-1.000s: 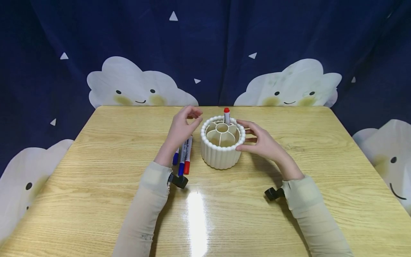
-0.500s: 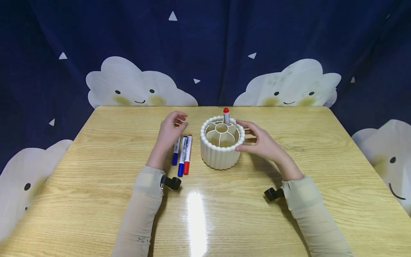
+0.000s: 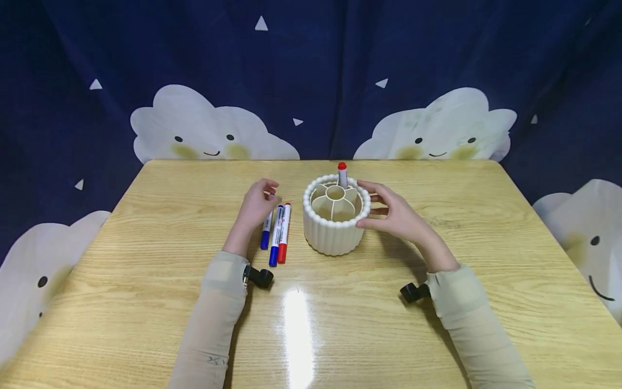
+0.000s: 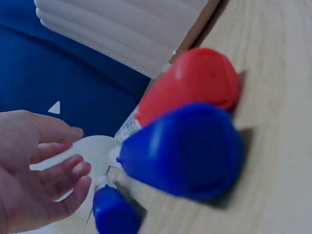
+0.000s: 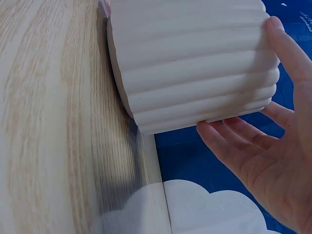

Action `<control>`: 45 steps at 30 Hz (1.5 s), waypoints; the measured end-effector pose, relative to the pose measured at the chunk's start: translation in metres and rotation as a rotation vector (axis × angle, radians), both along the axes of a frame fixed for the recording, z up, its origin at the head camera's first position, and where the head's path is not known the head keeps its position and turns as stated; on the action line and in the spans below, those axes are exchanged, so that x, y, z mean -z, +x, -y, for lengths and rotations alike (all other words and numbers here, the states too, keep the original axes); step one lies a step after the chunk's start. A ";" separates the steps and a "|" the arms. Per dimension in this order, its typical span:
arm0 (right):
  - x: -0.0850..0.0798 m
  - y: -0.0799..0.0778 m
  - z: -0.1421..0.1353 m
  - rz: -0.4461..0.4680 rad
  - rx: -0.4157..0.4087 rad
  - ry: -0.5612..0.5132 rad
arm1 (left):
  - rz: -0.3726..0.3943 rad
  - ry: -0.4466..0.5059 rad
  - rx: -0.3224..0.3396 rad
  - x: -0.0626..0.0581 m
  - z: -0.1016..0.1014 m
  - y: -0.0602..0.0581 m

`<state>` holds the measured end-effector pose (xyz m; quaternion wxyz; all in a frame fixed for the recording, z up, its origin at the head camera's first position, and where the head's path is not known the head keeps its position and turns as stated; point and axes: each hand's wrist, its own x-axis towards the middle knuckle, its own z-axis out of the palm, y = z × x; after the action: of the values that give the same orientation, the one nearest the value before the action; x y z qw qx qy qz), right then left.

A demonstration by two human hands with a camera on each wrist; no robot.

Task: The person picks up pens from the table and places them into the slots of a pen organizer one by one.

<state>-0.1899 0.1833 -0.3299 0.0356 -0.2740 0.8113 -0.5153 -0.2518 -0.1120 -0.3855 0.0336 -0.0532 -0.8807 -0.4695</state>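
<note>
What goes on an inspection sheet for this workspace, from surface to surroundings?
Surface: wooden table, with a bright glare patch
Job's things: upright white holder with a red-topped marker in it; two blue-capped markers and a red-capped marker lying beside it
Clutter: nothing seen
Grips: left grip at the blue-capped markers, contact unclear; right grip holds the white holder near its rim
Cables: nothing seen
Surroundings: dark blue curtain with white clouds

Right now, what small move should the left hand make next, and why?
Perhaps the left hand should pinch the leftmost blue-capped marker: it hovers by that marker's far end, while the right hand grips the fluted cream pen holder.
</note>
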 end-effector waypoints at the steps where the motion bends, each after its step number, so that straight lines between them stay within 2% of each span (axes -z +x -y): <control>1: 0.000 0.000 0.000 0.000 0.000 -0.001 | 0.013 -0.015 -0.001 0.001 0.000 0.000; 5: 0.000 0.000 0.000 0.003 -0.001 -0.003 | 0.054 -0.049 -0.008 0.005 0.000 0.000; 11: 0.001 0.000 0.000 -0.002 0.002 0.001 | 0.046 -0.078 -0.020 0.009 0.001 -0.001; 21: 0.002 -0.001 0.000 -0.009 -0.004 -0.005 | 0.087 -0.113 -0.064 0.009 0.003 0.001; 31: 0.003 0.000 -0.001 -0.005 -0.003 -0.001 | 0.115 -0.182 -0.070 0.011 0.001 0.003; 37: 0.003 0.001 -0.001 -0.003 -0.004 -0.006 | 0.112 -0.139 -0.064 0.009 0.001 0.003; 45: 0.002 0.000 -0.001 -0.007 0.001 0.005 | 0.038 -0.075 -0.051 -0.004 0.000 0.004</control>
<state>-0.1901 0.1843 -0.3317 0.0332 -0.2755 0.8127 -0.5123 -0.2477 -0.1124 -0.3813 0.0266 -0.0229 -0.8993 -0.4359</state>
